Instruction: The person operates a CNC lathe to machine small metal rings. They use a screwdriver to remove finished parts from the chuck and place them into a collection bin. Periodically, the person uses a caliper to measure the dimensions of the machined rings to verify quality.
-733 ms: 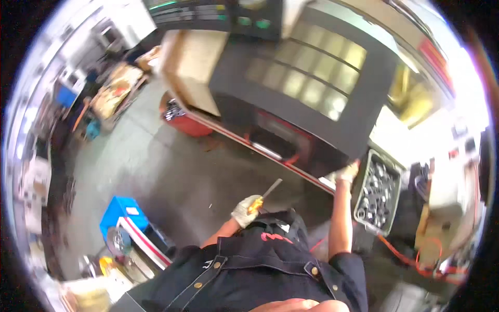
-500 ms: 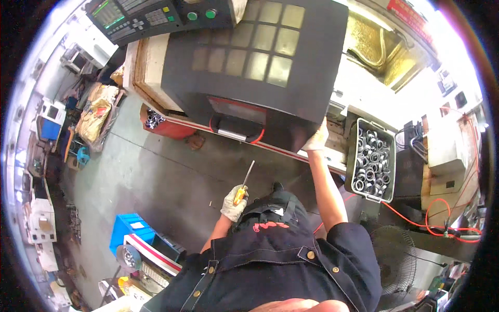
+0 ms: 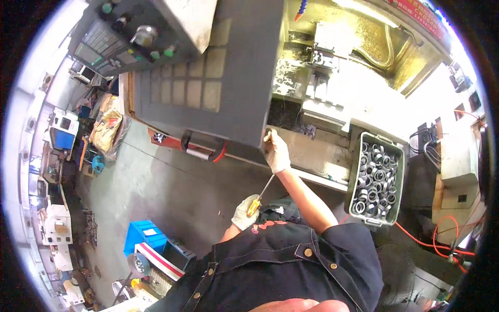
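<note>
My right hand (image 3: pixel 275 153), in a white glove, grips the right edge of a grey sliding machine door (image 3: pixel 218 78). To the right of that edge the machine's interior (image 3: pixel 332 57) lies exposed, brightly lit and yellowish. My left hand (image 3: pixel 243 213), also gloved, is held close to my chest. It holds a screwdriver (image 3: pixel 261 193) with a yellow handle, its shaft pointing up toward my right hand.
A green crate (image 3: pixel 399 156) full of several metal rings sits to the right of the opening. A control panel (image 3: pixel 119 36) with knobs hangs at upper left. A blue bin (image 3: pixel 144 236) stands on the grey floor at lower left. An orange cable (image 3: pixel 431 242) runs at right.
The door has slid to the left with my right hand on its edge, uncovering the machine interior. My left hand still holds the screwdriver near my chest.
</note>
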Demonstrator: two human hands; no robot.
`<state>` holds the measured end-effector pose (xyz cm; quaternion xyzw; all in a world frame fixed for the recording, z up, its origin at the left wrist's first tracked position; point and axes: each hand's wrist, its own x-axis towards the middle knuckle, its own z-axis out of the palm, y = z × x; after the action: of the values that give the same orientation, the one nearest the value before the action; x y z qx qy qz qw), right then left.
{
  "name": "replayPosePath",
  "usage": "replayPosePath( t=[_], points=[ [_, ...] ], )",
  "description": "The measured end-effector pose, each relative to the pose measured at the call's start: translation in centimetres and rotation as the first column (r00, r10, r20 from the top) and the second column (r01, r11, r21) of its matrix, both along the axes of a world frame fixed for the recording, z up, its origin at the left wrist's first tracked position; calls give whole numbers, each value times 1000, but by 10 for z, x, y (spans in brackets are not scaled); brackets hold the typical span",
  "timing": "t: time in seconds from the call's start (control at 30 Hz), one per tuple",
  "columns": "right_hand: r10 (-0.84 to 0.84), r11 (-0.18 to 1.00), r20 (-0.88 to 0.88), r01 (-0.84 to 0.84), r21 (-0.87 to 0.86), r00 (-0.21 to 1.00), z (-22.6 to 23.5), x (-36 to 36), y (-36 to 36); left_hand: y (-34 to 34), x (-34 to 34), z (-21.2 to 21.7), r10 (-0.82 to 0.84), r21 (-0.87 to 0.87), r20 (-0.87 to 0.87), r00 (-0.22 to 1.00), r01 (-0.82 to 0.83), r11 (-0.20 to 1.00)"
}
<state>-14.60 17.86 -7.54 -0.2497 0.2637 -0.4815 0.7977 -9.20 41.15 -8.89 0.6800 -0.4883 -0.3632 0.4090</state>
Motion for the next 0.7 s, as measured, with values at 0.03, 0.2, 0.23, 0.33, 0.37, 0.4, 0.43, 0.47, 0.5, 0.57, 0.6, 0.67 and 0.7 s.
replayPosePath(
  t=[0.03, 0.2, 0.23, 0.33, 0.37, 0.4, 0.43, 0.47, 0.5, 0.57, 0.6, 0.67, 0.7],
  points=[
    [76, 992, 197, -93, 80, 977, 0, -2, -6, -16, -3, 1, -4, -40, 69, 998, 7, 999],
    [74, 960, 262, -140, 242, 962, -49, -51, -55, -137, -28, 46, 23, -58, 244, 970, -9, 998],
    [104, 943, 179, -154, 295, 978, -62, -69, -62, -164, -33, 50, 62, -106, 325, 944, -29, 994],
    [154, 924, 166, -202, 326, 974, -64, -107, -74, -256, -29, 70, 45, 136, 326, 944, -94, 986],
    [194, 917, 166, -239, 320, 967, -64, -118, -78, -291, -27, 72, 58, 160, 353, 934, -121, 980],
    [231, 908, 168, -274, 317, 958, -66, -130, -79, -323, -31, 87, 78, 172, 341, 937, -144, 975],
    [224, 904, 147, -262, 339, 963, -67, -136, -79, -353, -25, 84, 100, 166, 287, 953, -153, 974],
    [216, 900, 127, -248, 358, 968, -69, -141, -79, -380, -19, 80, 146, 84, 401, 904, -196, 977],
    [196, 899, 105, -221, 379, 975, -72, -147, -79, -406, -15, 82, 68, 175, 358, 931, -138, 975],
    [158, 896, 125, -195, 399, 980, -72, -154, -74, -447, 9, 58, 80, 210, 475, 876, -201, 957],
    [115, 896, 130, -159, 414, 985, -74, -164, -71, -464, 7, 53, 95, 201, 466, 880, -210, 957],
    [8, 899, 172, -82, 431, 985, -85, -184, -64, -488, -5, 48, 38, 194, 443, 896, -137, 972],
    [-37, 904, 214, -59, 424, 976, -92, -190, -60, -497, -1, 30, 61, 97, 562, 825, -139, 986]
  ],
)
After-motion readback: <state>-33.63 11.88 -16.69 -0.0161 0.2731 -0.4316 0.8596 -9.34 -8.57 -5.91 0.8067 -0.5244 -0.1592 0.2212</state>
